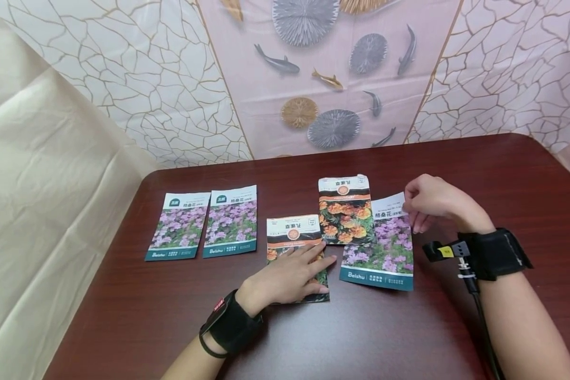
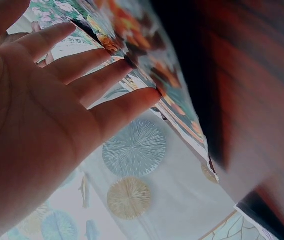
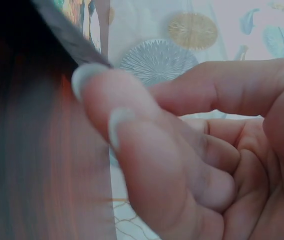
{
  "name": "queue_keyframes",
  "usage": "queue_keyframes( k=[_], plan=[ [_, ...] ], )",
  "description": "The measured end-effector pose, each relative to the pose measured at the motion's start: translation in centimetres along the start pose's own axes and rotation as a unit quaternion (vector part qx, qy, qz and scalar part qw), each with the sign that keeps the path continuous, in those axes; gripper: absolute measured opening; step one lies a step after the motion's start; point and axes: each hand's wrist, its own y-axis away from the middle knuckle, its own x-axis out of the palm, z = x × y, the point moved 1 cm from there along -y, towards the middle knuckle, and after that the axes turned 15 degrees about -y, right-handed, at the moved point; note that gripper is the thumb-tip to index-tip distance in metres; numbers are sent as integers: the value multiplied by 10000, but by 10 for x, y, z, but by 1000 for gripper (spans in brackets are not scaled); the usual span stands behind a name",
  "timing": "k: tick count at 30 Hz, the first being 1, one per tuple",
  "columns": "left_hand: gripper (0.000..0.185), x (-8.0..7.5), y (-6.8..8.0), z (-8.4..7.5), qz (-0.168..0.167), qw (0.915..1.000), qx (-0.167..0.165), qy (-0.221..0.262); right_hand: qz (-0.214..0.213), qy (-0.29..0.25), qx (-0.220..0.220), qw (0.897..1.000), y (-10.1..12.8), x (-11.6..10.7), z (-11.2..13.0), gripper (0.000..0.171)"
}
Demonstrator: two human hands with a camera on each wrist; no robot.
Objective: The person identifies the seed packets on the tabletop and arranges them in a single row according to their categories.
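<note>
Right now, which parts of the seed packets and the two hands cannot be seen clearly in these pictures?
- Orange-flower packet, head view: lower half hidden under the left hand.
- Purple-flower packet, head view: top right corner hidden by the right hand; the grip is unclear.
- Second orange packet, head view: print too small to read.
- Right wrist view: packet edge blurred.
- Left wrist view: packet blurred, cut by the frame.

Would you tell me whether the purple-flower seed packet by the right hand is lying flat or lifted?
Partly lifted: the right hand pinches the purple-flower packet's top corner, while its lower edge rests on the table.
</note>
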Motion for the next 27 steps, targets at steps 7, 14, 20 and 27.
queue_keyframes(
  k=[7, 14, 20, 27],
  plan=[
    [61, -1, 1, 1, -17, 10000, 19, -14, -150, 133, -156, 9997, 8, -9, 1, 12],
    [61, 0, 1, 1, -46, 10000, 23, 43, -369, 461, -379, 9975, 20, -19, 7, 12],
    [61, 0, 1, 0, -89, 10000, 33, -6, -668, 821, -574, 9927, 29, -26, 11, 11],
    [60, -3, 1, 2, -418, 9990, 119, -140, -1394, 723, -947, 9830, 41, -34, 18, 12]
  ],
)
